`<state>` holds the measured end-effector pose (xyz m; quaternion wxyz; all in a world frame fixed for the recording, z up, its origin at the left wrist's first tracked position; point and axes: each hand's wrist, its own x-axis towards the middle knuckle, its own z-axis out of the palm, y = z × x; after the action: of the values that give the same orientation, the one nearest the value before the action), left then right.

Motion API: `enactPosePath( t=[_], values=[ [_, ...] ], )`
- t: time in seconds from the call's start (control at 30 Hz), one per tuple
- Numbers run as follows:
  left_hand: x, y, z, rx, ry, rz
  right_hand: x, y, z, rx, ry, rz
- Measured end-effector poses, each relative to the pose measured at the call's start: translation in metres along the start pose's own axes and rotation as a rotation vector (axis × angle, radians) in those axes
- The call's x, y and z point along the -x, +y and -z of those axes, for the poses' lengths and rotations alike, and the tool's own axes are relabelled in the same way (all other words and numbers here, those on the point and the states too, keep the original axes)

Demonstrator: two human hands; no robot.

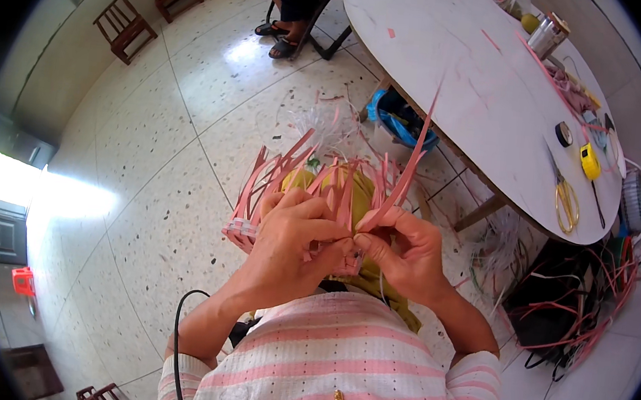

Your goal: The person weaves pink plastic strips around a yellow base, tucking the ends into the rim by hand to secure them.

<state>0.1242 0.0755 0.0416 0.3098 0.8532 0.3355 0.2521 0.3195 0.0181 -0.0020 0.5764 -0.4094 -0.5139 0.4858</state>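
Observation:
In my lap rests a partly woven basket of pink and white strips, its loose pink ends standing up around the edge. My left hand is closed at the near side, thumb and fingers pinching the weave. Close beside it, my right hand pinches a long pink strip between thumb and forefinger. That strip rises to the upper right and tapers to a point. The fingertips of both hands nearly meet. Much of the basket's near wall is hidden behind my hands.
A white oval table stands at the right, bearing scissors, a yellow tape measure and a black tape roll. Beneath its edge is a bin with a blue liner. A black bag with strips lies right. A person's feet show beyond.

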Motion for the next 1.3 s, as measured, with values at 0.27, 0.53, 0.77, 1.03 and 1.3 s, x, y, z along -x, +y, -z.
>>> enactPosePath(
  t=[0.27,0.53,0.77,1.03,1.3],
  values=[
    [-0.006,0.003,-0.011,-0.012,0.046,0.044,-0.003,-0.006,0.004,0.494,-0.019,0.314],
    [-0.011,0.002,-0.013,0.03,0.074,0.034,-0.008,0.007,0.001,0.669,0.072,0.604],
    [-0.01,0.003,-0.019,0.052,0.094,0.018,-0.018,0.016,0.007,0.758,0.188,0.698],
    [-0.011,0.006,-0.017,0.046,0.073,0.031,-0.036,0.033,0.025,0.905,0.301,0.84],
    [-0.011,0.008,-0.012,0.047,-0.031,0.071,-0.035,0.023,0.036,0.529,0.395,0.263]
  ],
)
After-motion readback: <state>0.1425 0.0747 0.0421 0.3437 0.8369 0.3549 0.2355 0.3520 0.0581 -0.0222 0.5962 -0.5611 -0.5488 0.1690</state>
